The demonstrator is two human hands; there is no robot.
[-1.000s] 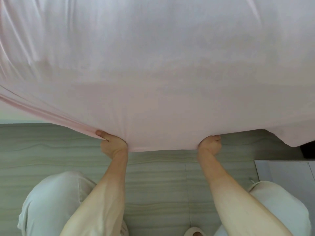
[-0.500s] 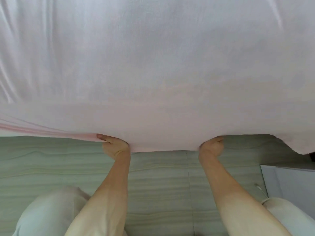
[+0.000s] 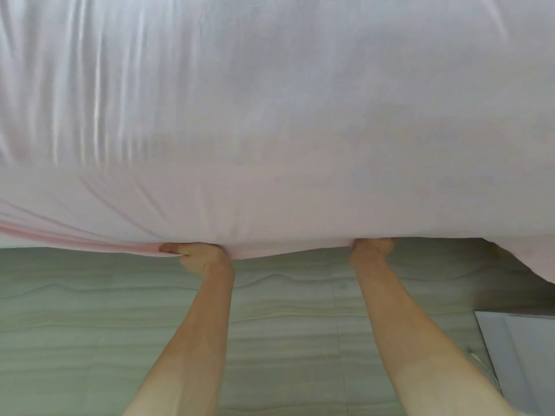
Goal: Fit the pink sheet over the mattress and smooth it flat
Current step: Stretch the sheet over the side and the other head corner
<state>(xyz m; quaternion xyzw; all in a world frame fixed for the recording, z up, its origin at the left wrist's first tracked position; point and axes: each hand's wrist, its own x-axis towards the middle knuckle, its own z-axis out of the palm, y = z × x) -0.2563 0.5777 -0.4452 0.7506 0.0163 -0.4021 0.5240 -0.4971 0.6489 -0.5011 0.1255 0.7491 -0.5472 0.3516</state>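
From the head view, I'd pull the pink sheet (image 3: 270,130) down evenly with both hands to keep its hem level (left side bunches). It drapes the mattress, hem above the floor (image 3: 90,310). Left hand (image 3: 199,255) and right hand (image 3: 372,250), arms extended, fingers clenched on the hem.
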